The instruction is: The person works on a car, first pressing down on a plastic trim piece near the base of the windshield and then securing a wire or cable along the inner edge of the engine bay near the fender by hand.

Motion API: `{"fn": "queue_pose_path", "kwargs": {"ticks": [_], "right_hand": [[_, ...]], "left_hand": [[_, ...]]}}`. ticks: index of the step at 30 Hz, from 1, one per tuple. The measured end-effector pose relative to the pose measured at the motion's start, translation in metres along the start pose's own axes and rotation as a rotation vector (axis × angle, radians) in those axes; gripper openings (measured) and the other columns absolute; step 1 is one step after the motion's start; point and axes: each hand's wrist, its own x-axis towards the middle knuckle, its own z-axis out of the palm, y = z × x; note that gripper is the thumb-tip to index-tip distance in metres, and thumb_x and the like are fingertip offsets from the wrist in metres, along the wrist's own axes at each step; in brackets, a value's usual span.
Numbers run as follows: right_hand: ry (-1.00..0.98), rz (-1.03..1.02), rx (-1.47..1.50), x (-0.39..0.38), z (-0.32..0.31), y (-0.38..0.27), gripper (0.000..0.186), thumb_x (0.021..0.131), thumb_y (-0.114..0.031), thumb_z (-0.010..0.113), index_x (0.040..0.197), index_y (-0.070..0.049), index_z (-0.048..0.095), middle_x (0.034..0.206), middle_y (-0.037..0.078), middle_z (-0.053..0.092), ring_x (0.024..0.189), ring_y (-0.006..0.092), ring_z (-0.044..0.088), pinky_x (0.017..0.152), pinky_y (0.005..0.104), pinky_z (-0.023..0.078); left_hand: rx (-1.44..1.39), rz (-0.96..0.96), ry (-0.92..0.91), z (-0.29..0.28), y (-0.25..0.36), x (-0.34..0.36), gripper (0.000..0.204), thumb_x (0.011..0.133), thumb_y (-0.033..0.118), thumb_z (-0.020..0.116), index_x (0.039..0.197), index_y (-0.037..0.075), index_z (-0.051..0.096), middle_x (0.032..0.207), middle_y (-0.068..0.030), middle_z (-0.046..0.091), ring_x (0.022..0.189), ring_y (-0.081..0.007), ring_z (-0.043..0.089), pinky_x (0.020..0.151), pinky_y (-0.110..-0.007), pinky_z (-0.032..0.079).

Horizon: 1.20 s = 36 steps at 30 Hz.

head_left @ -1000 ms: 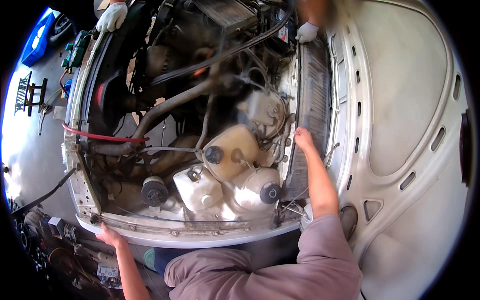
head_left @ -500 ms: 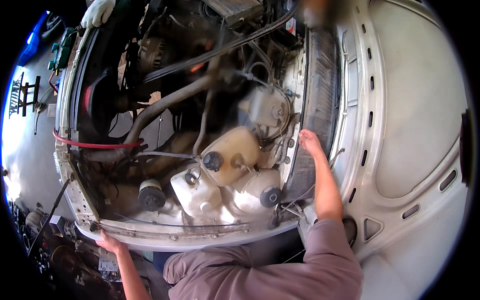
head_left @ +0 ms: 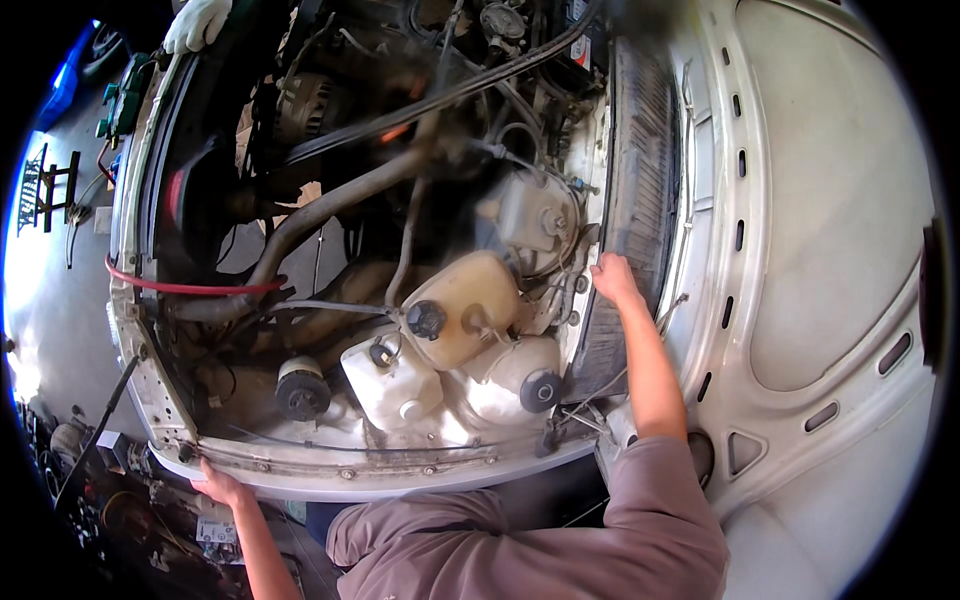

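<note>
My left hand (head_left: 222,487) is at the front corner of the white fender (head_left: 375,485), thumb side up, its fingers curled round the edge and partly hidden below it. Across the open engine bay, my right hand (head_left: 612,277) is closed at the edge of the dark cowl panel (head_left: 597,345); what its fingers hold, if anything, is hidden. Between my hands sit a yellowed coolant tank (head_left: 470,300) with a black cap, a white washer bottle (head_left: 390,385) and a pale rounded reservoir (head_left: 515,375). A dark round cap (head_left: 302,397) stands nearer my left hand.
A co-worker's white-gloved hand (head_left: 197,25) rests on the far front rail. A red hose (head_left: 190,290) loops round the front panel. The raised white hood (head_left: 830,200) fills the right side. A thin dark prop rod (head_left: 97,435) leans at the front left corner.
A dark boxy part at the top of the engine bay has gone from view, uncovering a round metal part. My right hand has shifted slightly left and up. My left hand has stayed put.
</note>
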Motion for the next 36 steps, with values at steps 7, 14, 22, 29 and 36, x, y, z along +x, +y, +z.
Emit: {"fn": "queue_pose_path", "kwargs": {"ticks": [7,14,22,29,36], "right_hand": [[0.038,-0.061,-0.025,0.003,0.002,0.0,0.028,0.085,-0.018,0.059,0.089,0.008,0.068,0.094,0.032,0.066,0.095,0.0485,0.064,0.088,0.0517,0.052],[0.07,0.005,-0.218,0.002,0.014,-0.022,0.025,0.085,-0.019,0.061,0.085,0.003,0.072,0.09,0.028,0.069,0.088,0.0439,0.068,0.081,0.0499,0.056],[0.141,-0.046,-0.296,0.002,0.029,-0.017,0.021,0.085,-0.015,0.059,0.084,0.001,0.073,0.093,0.025,0.071,0.088,0.0423,0.069,0.08,0.0494,0.057],[-0.019,0.053,-0.47,0.016,0.037,-0.032,0.024,0.091,-0.014,0.054,0.098,-0.004,0.076,0.104,0.017,0.073,0.097,0.0318,0.071,0.083,0.0411,0.058],[-0.043,0.189,-0.408,0.021,0.033,-0.034,0.024,0.093,-0.014,0.055,0.104,-0.005,0.075,0.112,0.016,0.072,0.105,0.0305,0.069,0.088,0.041,0.057]], "left_hand": [[-0.014,0.031,-0.012,-0.004,-0.004,0.003,0.061,0.091,0.022,0.063,0.137,-0.008,0.037,0.134,-0.0232,0.052,0.113,-0.032,0.058,0.098,-0.043,0.049],[-0.025,0.027,0.007,-0.001,-0.004,0.0,0.06,0.091,0.022,0.062,0.137,-0.008,0.037,0.134,-0.0233,0.052,0.114,-0.0327,0.057,0.097,-0.043,0.049],[0.011,0.057,0.007,-0.006,-0.009,0.006,0.059,0.092,0.022,0.061,0.137,-0.009,0.038,0.133,-0.0237,0.052,0.115,-0.0327,0.057,0.1,-0.043,0.047],[-0.01,0.045,-0.004,-0.003,-0.007,0.003,0.06,0.092,0.022,0.062,0.137,-0.01,0.039,0.133,-0.0239,0.052,0.115,-0.0334,0.057,0.101,-0.043,0.046],[0.106,0.052,-0.002,0.001,0.002,-0.002,0.064,0.092,0.025,0.064,0.139,-0.009,0.038,0.135,-0.025,0.052,0.116,-0.0341,0.057,0.101,-0.043,0.046]]}}
